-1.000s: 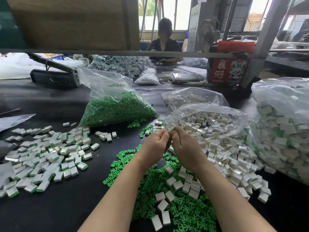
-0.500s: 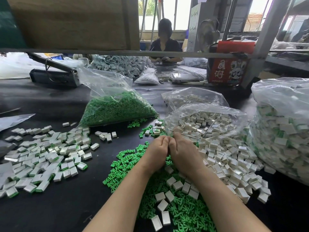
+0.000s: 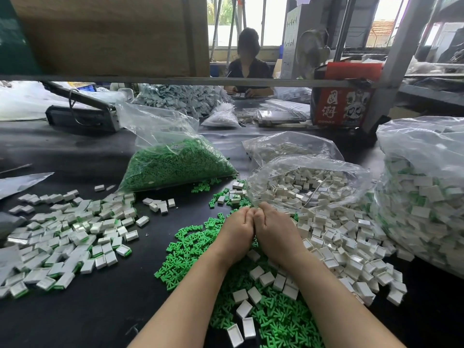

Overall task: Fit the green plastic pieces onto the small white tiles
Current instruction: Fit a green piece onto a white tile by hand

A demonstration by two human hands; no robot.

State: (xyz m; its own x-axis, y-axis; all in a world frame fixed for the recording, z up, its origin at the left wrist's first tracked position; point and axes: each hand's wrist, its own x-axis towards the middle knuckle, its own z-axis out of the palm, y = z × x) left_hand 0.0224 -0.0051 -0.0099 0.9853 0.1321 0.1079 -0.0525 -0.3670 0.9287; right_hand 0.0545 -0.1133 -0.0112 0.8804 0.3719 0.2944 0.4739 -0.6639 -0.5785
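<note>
Loose green plastic pieces (image 3: 190, 247) lie heaped on the black table in front of me, mixed with small white tiles (image 3: 334, 247) that spill from an open clear bag (image 3: 308, 182). My left hand (image 3: 238, 233) and my right hand (image 3: 275, 232) sit knuckle to knuckle low over this heap, fingers curled down and tips pressed together. Whatever they pinch between them is hidden behind the knuckles. A spread of white tiles with green edges (image 3: 67, 234) covers the table at the left.
A clear bag of green pieces (image 3: 175, 167) stands behind the heap. A big bag of tiles (image 3: 421, 197) fills the right side. A metal shelf rail (image 3: 175, 80) crosses overhead. A red box (image 3: 344, 106) and a seated person (image 3: 247, 64) are beyond.
Both hands, still pressed together, have come down from in front of the open tile bag and nearer to me, and now sit low over the heap.
</note>
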